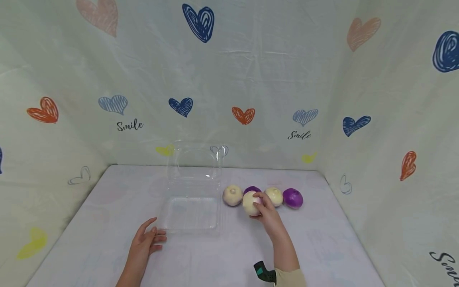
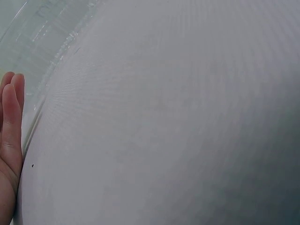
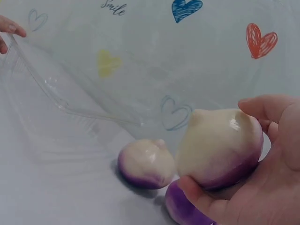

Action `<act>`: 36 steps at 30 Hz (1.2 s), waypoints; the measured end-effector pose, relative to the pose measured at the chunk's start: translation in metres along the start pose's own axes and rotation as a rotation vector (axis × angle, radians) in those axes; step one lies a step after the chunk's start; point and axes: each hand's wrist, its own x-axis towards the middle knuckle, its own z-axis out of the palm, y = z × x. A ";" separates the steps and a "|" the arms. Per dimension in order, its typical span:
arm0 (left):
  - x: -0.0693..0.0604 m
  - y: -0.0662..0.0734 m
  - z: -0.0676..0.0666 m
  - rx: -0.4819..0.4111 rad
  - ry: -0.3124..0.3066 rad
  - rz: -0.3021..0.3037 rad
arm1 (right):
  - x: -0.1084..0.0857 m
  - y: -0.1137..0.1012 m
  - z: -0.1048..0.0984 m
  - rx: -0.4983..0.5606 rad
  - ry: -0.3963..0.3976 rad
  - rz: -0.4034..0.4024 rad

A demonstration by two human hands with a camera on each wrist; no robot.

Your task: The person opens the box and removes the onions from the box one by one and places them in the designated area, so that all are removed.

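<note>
My right hand [image 1: 267, 211] grips a white-and-purple turnip [image 3: 218, 150] between thumb and fingers. It looks raised off the table, in front of the other turnips. Just left of it rests another turnip [image 1: 233, 195], pale with a purple underside. A purple turnip [image 1: 252, 189] is partly hidden behind the held one. A clear plastic clamshell box [image 1: 191, 232] stands with its lid [image 1: 195, 179] raised at the back. My left hand [image 1: 145, 241] is beside the box's front left corner, fingers loosely extended, holding nothing; whether the fingertips touch the box I cannot tell.
To the right of the held turnip lie a pale turnip [image 1: 274, 196] and a purple turnip [image 1: 293, 198]. A white cloth covers the table [image 1: 229, 263]. Behind and at both sides hangs a curtain [image 1: 265, 59] printed with hearts.
</note>
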 end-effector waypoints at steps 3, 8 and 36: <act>0.000 0.000 0.000 0.004 -0.001 0.004 | -0.001 0.002 -0.005 -0.012 0.004 -0.008; 0.002 -0.001 0.000 0.006 0.005 -0.010 | -0.003 0.006 -0.013 -0.023 0.025 -0.017; 0.001 -0.002 0.001 0.014 0.008 0.020 | -0.014 0.012 -0.072 0.001 0.235 0.006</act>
